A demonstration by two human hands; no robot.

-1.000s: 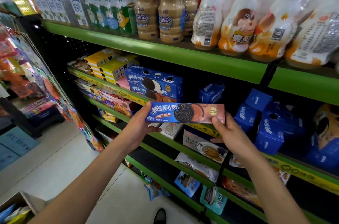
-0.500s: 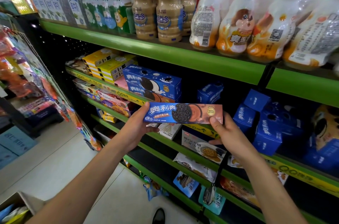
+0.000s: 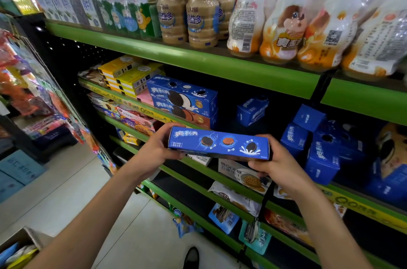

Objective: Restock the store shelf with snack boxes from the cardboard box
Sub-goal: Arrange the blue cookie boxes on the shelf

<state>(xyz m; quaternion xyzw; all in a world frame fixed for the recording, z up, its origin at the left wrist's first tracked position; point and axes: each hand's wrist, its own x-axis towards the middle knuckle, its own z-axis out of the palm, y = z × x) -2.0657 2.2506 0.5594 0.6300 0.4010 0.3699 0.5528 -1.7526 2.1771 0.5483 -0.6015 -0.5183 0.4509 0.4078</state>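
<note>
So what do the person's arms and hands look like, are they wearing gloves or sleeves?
No gloves and no sleeves in view: both forearms are bare right up to the picture's edge. The left hand and right hand are bare too, with no rings, watch or bands that I can see.

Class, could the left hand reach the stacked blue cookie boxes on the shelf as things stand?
Probably not yet: the left hand grips one end of the held box. The stacked boxes sit just above, nothing between.

The blue snack box reads 奥利奥, as do the stacked blue boxes; the beige bottles read 益多.
</note>
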